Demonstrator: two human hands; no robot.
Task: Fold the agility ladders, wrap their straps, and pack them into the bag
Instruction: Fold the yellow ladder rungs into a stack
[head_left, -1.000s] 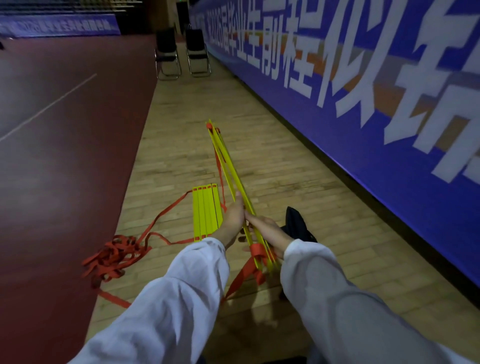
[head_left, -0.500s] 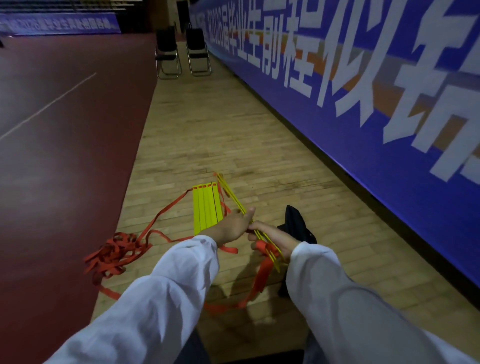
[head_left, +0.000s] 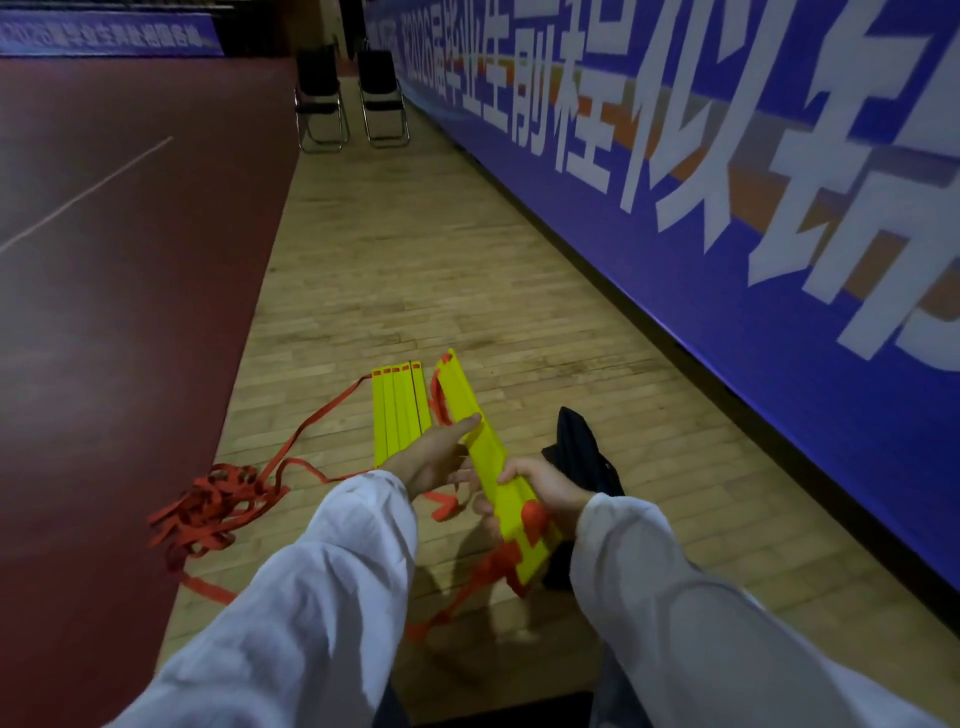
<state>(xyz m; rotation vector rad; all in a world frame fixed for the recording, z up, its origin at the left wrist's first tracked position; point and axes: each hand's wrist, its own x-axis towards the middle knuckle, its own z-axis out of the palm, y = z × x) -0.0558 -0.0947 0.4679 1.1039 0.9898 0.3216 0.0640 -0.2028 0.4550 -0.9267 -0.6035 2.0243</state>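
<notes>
A stacked bundle of yellow ladder rungs (head_left: 483, 447) slants up off the floor between my hands. My right hand (head_left: 545, 488) grips its lower half from the right. My left hand (head_left: 431, 457) holds it from the left, thumb lying along the top face. Red straps (head_left: 478, 577) hang from the bundle's near end to the floor. A second flat set of yellow rungs (head_left: 397, 410) lies on the wood just left of it, its red strap leading to a tangled red heap (head_left: 208, 509). The black bag (head_left: 582, 457) lies behind my right hand, partly hidden.
A tall blue banner wall (head_left: 727, 249) with white characters runs along the right. Dark red sports flooring (head_left: 104, 312) borders the wood strip (head_left: 415, 249) on the left. Two black folding chairs (head_left: 353, 98) stand at the far end.
The held rungs, earlier fanned out and pointing far forward, are now gathered into a compact stack and lowered closer to me. Both hands slid along it; the strap dropped below.
</notes>
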